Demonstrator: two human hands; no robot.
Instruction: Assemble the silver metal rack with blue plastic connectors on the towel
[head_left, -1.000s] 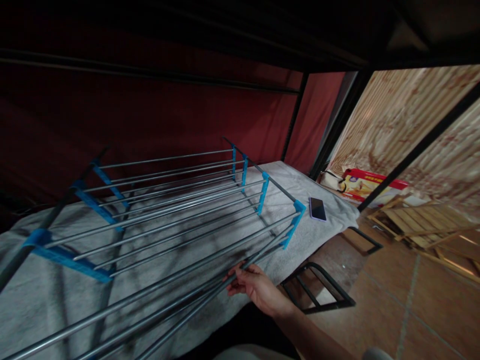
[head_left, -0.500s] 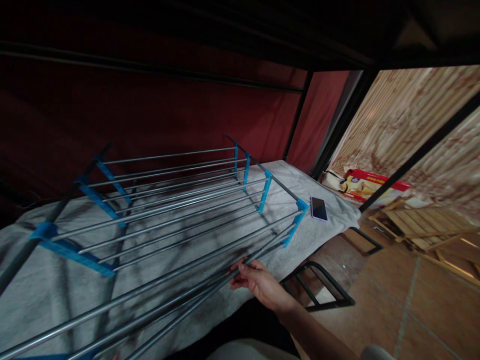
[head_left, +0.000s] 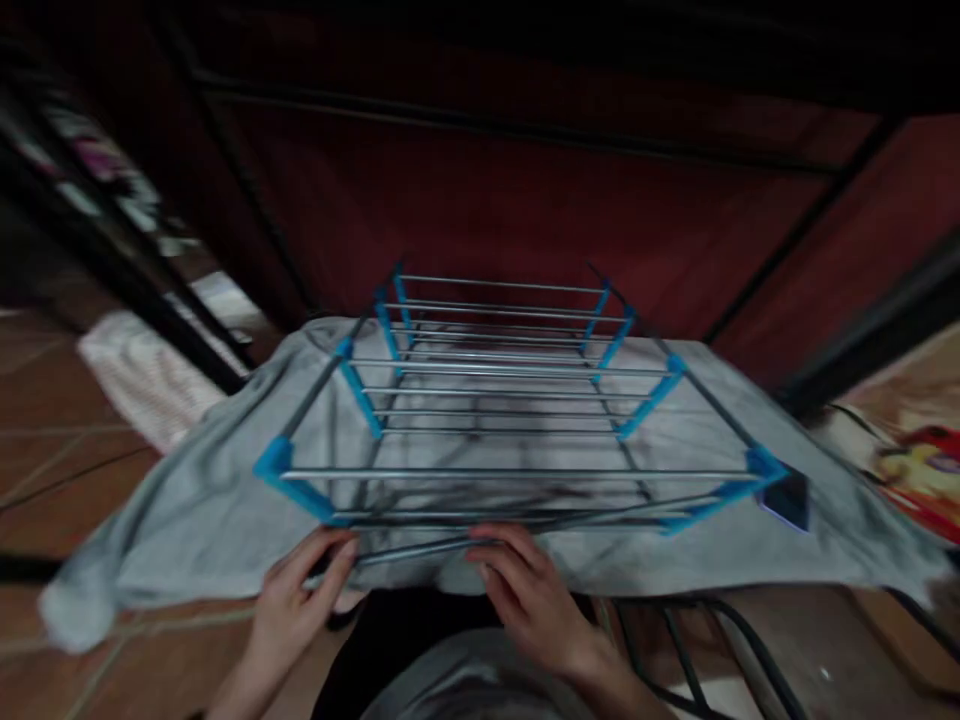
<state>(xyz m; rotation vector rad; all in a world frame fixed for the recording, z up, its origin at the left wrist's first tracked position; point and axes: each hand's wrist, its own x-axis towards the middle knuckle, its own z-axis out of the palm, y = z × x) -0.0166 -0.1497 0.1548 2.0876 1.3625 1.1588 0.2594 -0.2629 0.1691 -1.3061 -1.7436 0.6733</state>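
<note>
A rack of grey metal tubes with blue plastic brackets (head_left: 650, 400) rests on a grey cloth in the middle of the view. Along its near side, a loose-ended metal tube (head_left: 420, 551) slants from the front right bracket down toward the left. My left hand (head_left: 296, 600) pinches the tube's left end, just below the front left blue bracket (head_left: 296, 490). Farther right, my right hand (head_left: 529, 600) has its fingers closed around the middle of the same tube. Behind the fingers, part of the tube is hidden.
The grey cloth (head_left: 195, 540) covers the surface under the rack. A phone (head_left: 789, 500) lies by the front right bracket. Dark metal bars (head_left: 765, 270) frame the space, with a red panel behind. Below at the right is a black tubular frame (head_left: 682, 650).
The view has swung left, so the rack now appears face-on. My left hand has come into full view at the tube's left end. The right hand is still on the tube.
</note>
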